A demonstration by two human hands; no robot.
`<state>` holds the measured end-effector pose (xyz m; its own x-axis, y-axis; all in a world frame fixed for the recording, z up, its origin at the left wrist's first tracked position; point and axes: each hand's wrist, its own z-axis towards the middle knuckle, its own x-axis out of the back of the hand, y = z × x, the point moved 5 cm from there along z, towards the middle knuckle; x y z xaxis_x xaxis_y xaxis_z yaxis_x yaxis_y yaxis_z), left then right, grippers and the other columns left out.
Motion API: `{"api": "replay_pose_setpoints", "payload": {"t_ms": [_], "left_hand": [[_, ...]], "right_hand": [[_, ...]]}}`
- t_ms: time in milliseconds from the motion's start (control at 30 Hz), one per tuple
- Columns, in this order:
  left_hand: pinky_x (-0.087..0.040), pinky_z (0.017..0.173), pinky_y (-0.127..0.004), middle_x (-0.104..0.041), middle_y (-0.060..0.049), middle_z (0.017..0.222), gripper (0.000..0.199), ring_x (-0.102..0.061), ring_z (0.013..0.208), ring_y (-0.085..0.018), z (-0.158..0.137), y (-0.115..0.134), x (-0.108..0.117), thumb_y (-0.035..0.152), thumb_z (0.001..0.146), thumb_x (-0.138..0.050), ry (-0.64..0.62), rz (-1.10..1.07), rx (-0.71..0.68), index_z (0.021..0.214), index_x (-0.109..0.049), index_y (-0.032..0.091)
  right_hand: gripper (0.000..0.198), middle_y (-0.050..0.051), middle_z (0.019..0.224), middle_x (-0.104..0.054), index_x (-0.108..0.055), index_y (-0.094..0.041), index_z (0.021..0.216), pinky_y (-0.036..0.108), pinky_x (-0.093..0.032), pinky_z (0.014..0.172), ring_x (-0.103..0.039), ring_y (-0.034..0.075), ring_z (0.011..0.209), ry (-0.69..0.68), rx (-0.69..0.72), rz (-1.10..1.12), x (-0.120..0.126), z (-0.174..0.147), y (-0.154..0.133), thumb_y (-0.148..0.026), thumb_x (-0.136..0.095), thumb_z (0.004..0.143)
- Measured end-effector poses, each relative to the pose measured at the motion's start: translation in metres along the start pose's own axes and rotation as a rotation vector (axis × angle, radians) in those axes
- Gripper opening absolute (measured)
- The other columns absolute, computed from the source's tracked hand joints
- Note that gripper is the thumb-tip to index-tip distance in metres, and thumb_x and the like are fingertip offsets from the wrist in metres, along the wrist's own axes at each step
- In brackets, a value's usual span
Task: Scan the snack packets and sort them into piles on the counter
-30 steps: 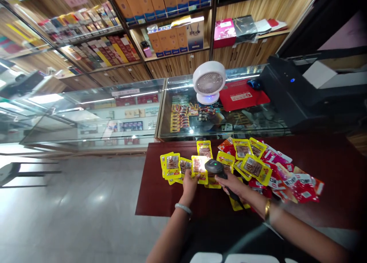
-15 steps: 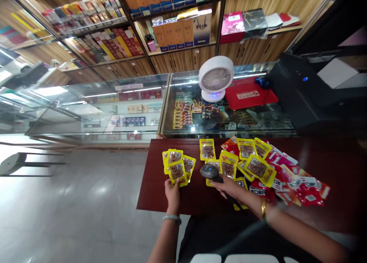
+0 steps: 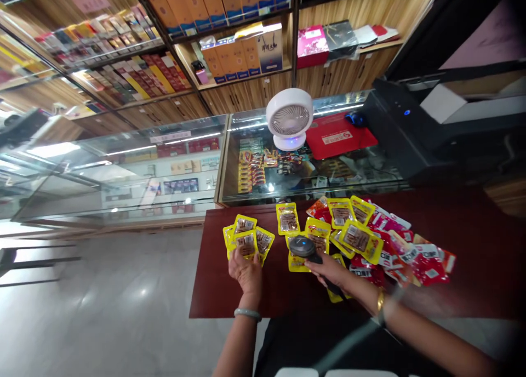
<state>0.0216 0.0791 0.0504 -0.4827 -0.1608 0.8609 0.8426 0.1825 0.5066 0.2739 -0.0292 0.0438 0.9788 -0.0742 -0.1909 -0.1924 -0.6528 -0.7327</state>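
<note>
My left hand (image 3: pixel 246 273) lies over the lower part of a yellow snack packet (image 3: pixel 245 238), its fingers spread and touching the packet. This packet is on top of a small pile of similar yellow packets (image 3: pixel 264 239) at the left of the dark red table (image 3: pixel 222 300). My right hand (image 3: pixel 329 270) is wrapped round the handle of a black barcode scanner (image 3: pixel 303 246). The scanner's head hovers above other yellow packets (image 3: pixel 317 232), hiding part of them. One yellow packet (image 3: pixel 287 219) lies apart near the table's back edge.
Red and pink packets (image 3: pixel 427 262) lie heaped on the right, partly under yellow ones. Behind the table, a glass display counter (image 3: pixel 189 174) carries a white fan (image 3: pixel 290 118), a red mat (image 3: pixel 341 137) and a dark machine (image 3: pixel 411 130). Shelves of boxes (image 3: pixel 238 59) stand beyond.
My left hand has gone from pinching the top packet's lower edge to lying over it with spread fingers. My right hand still holds the scanner. The view has shifted slightly.
</note>
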Motion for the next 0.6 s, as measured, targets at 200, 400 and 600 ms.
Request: {"api": "replay_pose_setpoints", "payload": {"t_ms": [200, 400, 600], "left_hand": [[-0.040, 0.100, -0.040, -0.063, -0.019, 0.120, 0.042, -0.057, 0.117, -0.030, 0.017, 0.085, -0.073, 0.030, 0.080, -0.065, -0.402, -0.120, -0.187, 0.118, -0.055, 0.015], [-0.046, 0.086, -0.037, -0.069, -0.023, 0.106, 0.041, -0.065, 0.104, -0.032, 0.043, 0.099, -0.126, 0.020, 0.068, -0.076, -0.629, -0.103, 0.134, 0.105, -0.060, 0.010], [-0.050, 0.073, -0.026, -0.074, -0.013, 0.090, 0.017, -0.068, 0.082, -0.020, 0.031, 0.088, -0.134, 0.024, 0.078, -0.066, -0.718, -0.438, 0.203, 0.088, -0.069, 0.011]], "right_hand": [[0.038, -0.010, 0.050, -0.047, -0.051, -0.021, 0.087, 0.021, -0.029, 0.037, -0.039, 0.006, 0.032, 0.052, 0.010, 0.016, 0.013, -0.006, 0.003, -0.053, -0.068, 0.074], [0.039, -0.011, 0.049, -0.045, -0.049, -0.021, 0.086, 0.021, -0.027, 0.037, -0.037, 0.007, 0.033, 0.110, 0.000, 0.042, 0.017, -0.015, -0.001, -0.052, -0.069, 0.071], [0.036, -0.010, 0.049, -0.046, -0.051, -0.021, 0.088, 0.021, -0.029, 0.039, -0.038, 0.007, 0.034, 0.097, 0.017, 0.023, 0.016, -0.017, -0.003, -0.050, -0.068, 0.074]]}}
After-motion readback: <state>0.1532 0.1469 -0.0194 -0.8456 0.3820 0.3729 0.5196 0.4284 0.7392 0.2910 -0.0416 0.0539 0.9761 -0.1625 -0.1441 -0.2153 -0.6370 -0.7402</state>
